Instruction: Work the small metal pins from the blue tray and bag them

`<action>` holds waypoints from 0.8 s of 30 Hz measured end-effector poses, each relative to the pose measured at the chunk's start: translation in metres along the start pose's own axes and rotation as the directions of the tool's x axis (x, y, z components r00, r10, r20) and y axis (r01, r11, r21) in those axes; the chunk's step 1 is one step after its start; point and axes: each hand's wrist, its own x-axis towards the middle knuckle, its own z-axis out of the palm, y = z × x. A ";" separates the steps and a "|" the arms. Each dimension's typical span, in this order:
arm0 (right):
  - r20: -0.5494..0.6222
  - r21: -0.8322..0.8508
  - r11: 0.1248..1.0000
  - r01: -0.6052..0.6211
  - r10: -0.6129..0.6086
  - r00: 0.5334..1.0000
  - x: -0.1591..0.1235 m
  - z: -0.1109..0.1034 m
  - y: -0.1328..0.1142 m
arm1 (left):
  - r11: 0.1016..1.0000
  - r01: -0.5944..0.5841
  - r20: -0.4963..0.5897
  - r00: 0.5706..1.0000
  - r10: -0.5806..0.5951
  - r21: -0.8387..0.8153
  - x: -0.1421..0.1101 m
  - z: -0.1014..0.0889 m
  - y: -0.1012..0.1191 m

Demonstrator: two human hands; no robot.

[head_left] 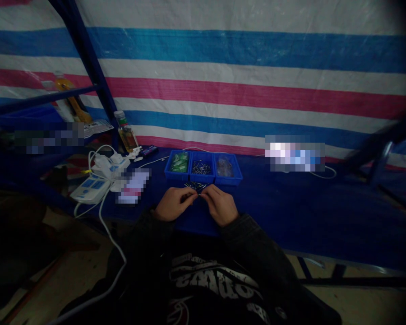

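My left hand [172,203] and my right hand [221,205] meet at the fingertips above the blue table [274,212]. Both are closed in a pinch around something too small to make out. Just beyond my fingers is a small cluster of thin metal pieces [193,184], partly hidden by them. Behind it stand three joined blue bins: the left bin [166,174] holds green pieces [180,161], the middle bin [202,178] small dark metal pieces [201,167], and the right bin [235,179] clear plastic-looking pieces [224,167].
To the left lie a white power strip [91,189] with plugs and cables, a blurred-out phone-like object [133,187] and a bottle [126,135]. A blurred bright object [294,153] stands at the back right. Striped sheeting [223,90] hangs behind the table, beside a blue frame post [88,54].
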 end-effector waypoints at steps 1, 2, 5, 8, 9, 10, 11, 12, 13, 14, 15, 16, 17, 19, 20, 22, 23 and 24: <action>-0.009 -0.002 1.000 -0.004 0.004 1.000 0.000 0.000 0.000 | 1.000 0.001 0.000 1.000 -0.001 -0.002 0.000 0.000 0.000; -0.020 0.005 1.000 -0.002 0.002 1.000 0.000 0.000 0.001 | 1.000 0.001 0.000 1.000 -0.001 -0.004 0.000 0.000 0.000; -0.046 0.069 0.997 0.033 -0.030 0.998 -0.001 0.001 0.002 | 1.000 0.001 -0.007 1.000 -0.001 -0.005 0.000 -0.001 0.000; -0.056 0.100 0.993 0.060 -0.054 0.997 -0.002 0.003 0.003 | 1.000 -0.003 -0.013 1.000 0.003 -0.002 0.000 -0.001 0.000; -0.055 0.097 0.994 0.059 -0.054 0.997 -0.002 0.003 0.003 | 1.000 -0.006 -0.010 1.000 0.006 -0.001 0.000 -0.001 0.000; -0.053 0.091 0.994 0.054 -0.050 0.997 -0.002 0.003 0.003 | 1.000 -0.008 -0.007 1.000 0.008 0.000 0.000 -0.001 0.000; -0.052 0.085 0.995 0.048 -0.044 0.998 -0.002 0.002 0.003 | 1.000 -0.011 -0.005 1.000 0.011 0.001 0.000 -0.001 0.000; -0.050 0.080 0.996 0.040 -0.036 0.998 -0.002 0.002 0.002 | 1.000 -0.012 -0.005 1.000 0.012 0.003 0.000 -0.001 0.000; -0.044 0.075 0.997 0.031 -0.028 0.999 -0.001 0.001 0.002 | 1.000 -0.013 -0.005 1.000 0.013 0.004 0.000 0.000 0.000; -0.037 0.071 0.997 0.021 -0.018 0.999 -0.001 0.000 0.001 | 1.000 -0.012 -0.006 1.000 0.012 0.005 0.000 0.000 0.000; -0.029 0.066 0.998 0.010 -0.009 1.000 -0.001 -0.001 0.000 | 1.000 -0.012 -0.006 1.000 0.012 0.006 0.000 0.000 0.000; -0.021 0.061 0.998 0.000 0.002 1.000 -0.001 -0.002 0.000 | 1.000 -0.012 -0.005 1.000 0.012 0.006 0.000 0.000 -0.001; -0.013 0.057 0.998 -0.012 0.013 1.000 0.000 -0.002 0.000 | 1.000 -0.012 -0.005 1.000 0.012 0.005 0.000 0.000 -0.001; -0.004 0.050 0.998 -0.039 0.039 0.999 0.000 -0.002 0.000 | 1.000 -0.014 -0.012 1.000 0.014 -0.001 0.000 0.001 -0.001; -0.002 0.048 0.998 -0.052 0.052 0.999 0.000 -0.002 0.001 | 1.000 -0.014 -0.018 1.000 0.014 -0.004 0.000 0.000 -0.001; 0.001 0.052 0.996 -0.068 0.068 0.998 0.000 0.000 0.003 | 1.000 -0.009 -0.028 1.000 0.008 -0.009 0.000 0.000 0.000; -0.002 0.061 0.996 -0.065 0.065 0.998 0.000 0.001 0.004 | 1.000 -0.005 -0.031 1.000 0.005 -0.009 0.000 -0.001 0.000; -0.005 0.075 0.996 -0.053 0.054 0.999 0.000 0.001 0.004 | 1.000 -0.001 -0.034 0.999 0.001 -0.008 0.000 -0.001 0.001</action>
